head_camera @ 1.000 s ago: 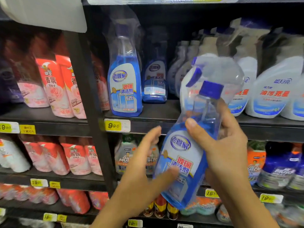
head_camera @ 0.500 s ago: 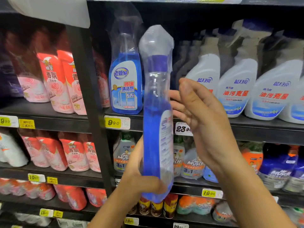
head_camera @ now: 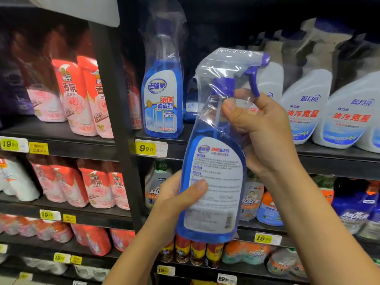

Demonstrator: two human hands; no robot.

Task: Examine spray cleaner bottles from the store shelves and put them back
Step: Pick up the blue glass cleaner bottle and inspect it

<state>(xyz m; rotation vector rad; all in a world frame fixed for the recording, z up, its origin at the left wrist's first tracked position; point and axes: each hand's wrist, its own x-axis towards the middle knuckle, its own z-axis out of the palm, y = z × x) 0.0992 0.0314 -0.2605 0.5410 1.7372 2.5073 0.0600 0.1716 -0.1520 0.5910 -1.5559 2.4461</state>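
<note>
I hold a blue glass-cleaner spray bottle (head_camera: 216,182) upright in front of the shelves, its white back label of small print facing me. A clear plastic bag covers its blue trigger head. My left hand (head_camera: 176,200) grips the lower body, thumb across the label. My right hand (head_camera: 261,132) grips the neck just under the trigger. A matching blue bottle (head_camera: 162,99) stands on the shelf (head_camera: 168,145) behind, above a yellow 9.90 tag, with another one partly hidden behind the held bottle.
White spray bottles (head_camera: 308,112) with red lettering line the same shelf to the right. Red and pink refill pouches (head_camera: 82,99) fill the left bay beyond a black upright post (head_camera: 115,120). Lower shelves carry orange and blue cleaner bottles (head_camera: 269,210) and cans (head_camera: 195,251).
The bottle has turned from its front label, through side-on, to its back label facing me. My right hand moved up to the neck; my left hand closed round the base.
</note>
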